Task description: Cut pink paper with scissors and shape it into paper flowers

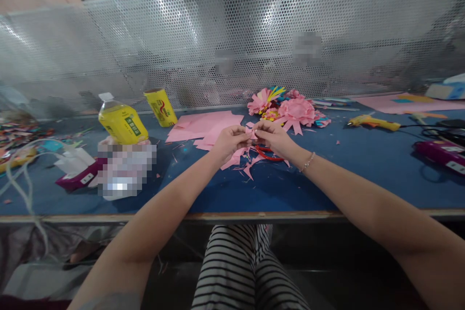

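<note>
My left hand (229,139) and my right hand (271,135) meet over the blue tabletop (327,174), both pinched on a small pink paper piece (250,132) held between their fingertips. Pink paper scraps (240,160) lie under my hands. Red-handled scissors (269,154) rest on the table just below my right hand. A stack of pink paper sheets (203,126) lies behind my left hand. Finished paper flowers (286,106), mostly pink, sit behind my right hand. A bracelet is on my right wrist.
A yellow drink bottle (121,123) and a yellow canister (161,106) stand at the left. A yellow glue gun (374,122) lies at the right, with purple boxes (441,155) further right. A perforated metal screen (232,38) backs the table. White cables (22,174) trail at the left edge.
</note>
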A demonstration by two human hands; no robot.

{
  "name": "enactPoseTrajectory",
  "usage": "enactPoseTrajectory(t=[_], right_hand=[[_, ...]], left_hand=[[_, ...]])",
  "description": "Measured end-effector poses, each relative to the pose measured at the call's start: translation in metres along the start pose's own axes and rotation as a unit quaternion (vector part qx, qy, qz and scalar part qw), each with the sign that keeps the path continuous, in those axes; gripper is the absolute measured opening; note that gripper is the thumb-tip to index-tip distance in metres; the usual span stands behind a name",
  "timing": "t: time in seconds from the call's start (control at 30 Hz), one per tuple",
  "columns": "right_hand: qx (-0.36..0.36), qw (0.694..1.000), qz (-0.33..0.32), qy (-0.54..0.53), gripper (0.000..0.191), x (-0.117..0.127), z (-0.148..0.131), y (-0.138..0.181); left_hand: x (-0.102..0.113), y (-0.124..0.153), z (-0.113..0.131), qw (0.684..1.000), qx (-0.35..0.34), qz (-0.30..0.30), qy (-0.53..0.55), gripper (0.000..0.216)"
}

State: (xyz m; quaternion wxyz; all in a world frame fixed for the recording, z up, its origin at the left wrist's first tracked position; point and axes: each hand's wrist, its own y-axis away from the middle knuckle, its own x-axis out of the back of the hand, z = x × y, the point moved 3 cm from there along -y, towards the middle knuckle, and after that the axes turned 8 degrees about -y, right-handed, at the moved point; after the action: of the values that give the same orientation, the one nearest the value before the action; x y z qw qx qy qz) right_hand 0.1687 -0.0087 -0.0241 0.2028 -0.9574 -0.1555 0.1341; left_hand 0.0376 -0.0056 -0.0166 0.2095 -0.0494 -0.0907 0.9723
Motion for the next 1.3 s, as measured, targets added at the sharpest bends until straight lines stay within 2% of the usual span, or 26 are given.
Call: enactPoseTrajectory(t=[0.43, 0.97, 1.3], right_hand=[[-0.002, 1.0, -0.004, -0.015, 0.013, -0.0002, 0.0011, 0.0002], [-0.005, 1.0, -0.009, -0.013, 0.012, -0.0021, -0.0008, 0.0015], [-0.004, 1.0, -0.009, -0.025, 0.01, -0.0026, -0.0016, 0.0018]], left_hand=[[0.0, -0.0002, 0.0004, 1.0, -0.001, -0.004, 0.001, 0.014], [0.002, -0.0012, -0.0004, 0.999, -0.01, -0.004, -0.036, 0.018], [0.0009, -0.0002, 0.0008, 1.0, -0.005, -0.005, -0.013, 0.014]])
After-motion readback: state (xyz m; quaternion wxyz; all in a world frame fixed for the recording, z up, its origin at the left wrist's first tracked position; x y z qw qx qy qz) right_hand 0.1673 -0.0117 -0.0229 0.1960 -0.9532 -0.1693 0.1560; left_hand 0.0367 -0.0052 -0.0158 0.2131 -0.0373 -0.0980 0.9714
